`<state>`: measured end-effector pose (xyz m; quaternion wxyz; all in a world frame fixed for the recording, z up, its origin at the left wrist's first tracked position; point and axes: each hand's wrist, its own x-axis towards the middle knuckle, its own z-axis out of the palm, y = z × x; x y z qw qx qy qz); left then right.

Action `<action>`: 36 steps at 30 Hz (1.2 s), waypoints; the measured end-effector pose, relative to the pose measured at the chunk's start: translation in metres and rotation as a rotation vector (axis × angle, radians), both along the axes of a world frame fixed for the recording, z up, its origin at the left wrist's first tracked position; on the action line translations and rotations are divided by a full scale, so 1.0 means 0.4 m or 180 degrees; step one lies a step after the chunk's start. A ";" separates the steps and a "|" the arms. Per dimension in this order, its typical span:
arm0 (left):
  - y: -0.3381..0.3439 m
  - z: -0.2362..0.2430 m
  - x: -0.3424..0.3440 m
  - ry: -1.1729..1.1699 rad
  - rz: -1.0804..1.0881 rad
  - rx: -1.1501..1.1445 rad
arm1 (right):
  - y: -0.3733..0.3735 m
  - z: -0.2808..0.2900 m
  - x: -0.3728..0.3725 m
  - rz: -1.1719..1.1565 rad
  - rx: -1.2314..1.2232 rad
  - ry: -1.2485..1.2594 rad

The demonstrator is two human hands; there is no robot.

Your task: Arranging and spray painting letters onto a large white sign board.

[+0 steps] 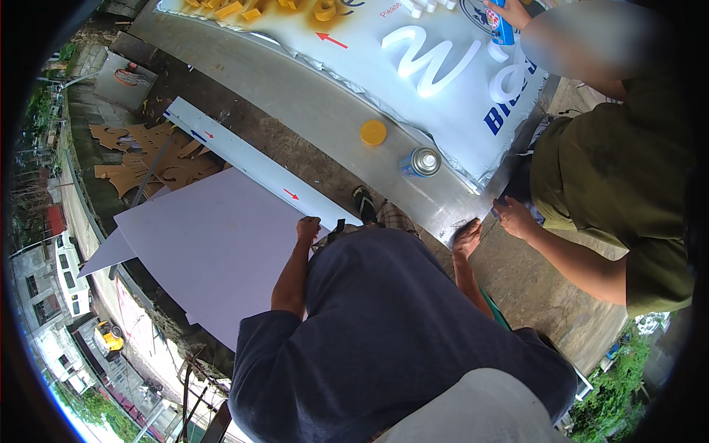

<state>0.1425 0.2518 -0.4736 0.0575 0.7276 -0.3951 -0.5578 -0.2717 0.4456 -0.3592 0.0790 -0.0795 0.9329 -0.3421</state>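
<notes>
My left hand (309, 228) hangs by my waist above the large pale sheet (214, 244), close to the lower end of a long white strip (244, 166). Its fingers are curled, and anything inside them is hidden. My right hand (467, 238) rests at the near corner of the metal table (325, 111), fingers extended against the edge. A spray can (421, 162) stands upright on that table, with a round yellow cap (374, 133) lying farther left. Beyond them, raised white letters (436, 63) and yellow-painted letters (251, 9) rest on a white printed sheet (443, 122).
At right a co-worker in an olive shirt (598, 162) holds a blue spray can (501, 29) over the letters. The co-worker's other hand (515, 218) is near the table corner. Brown cut-out boards (155, 159) lie at left. My shoe (362, 203) stands beside the table.
</notes>
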 end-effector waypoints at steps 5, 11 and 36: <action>0.001 -0.012 0.006 0.0008 0.0024 0.0083 | 0.002 -0.002 -0.001 -0.0007 0.0053 -0.0028; 0.006 -0.018 0.009 0.0020 0.0051 0.0030 | 0.004 -0.005 -0.003 -0.0018 0.0076 -0.0099; 0.026 0.017 0.001 -0.0093 -0.0044 -0.0053 | 0.001 0.005 0.000 0.0120 -0.0009 -0.0014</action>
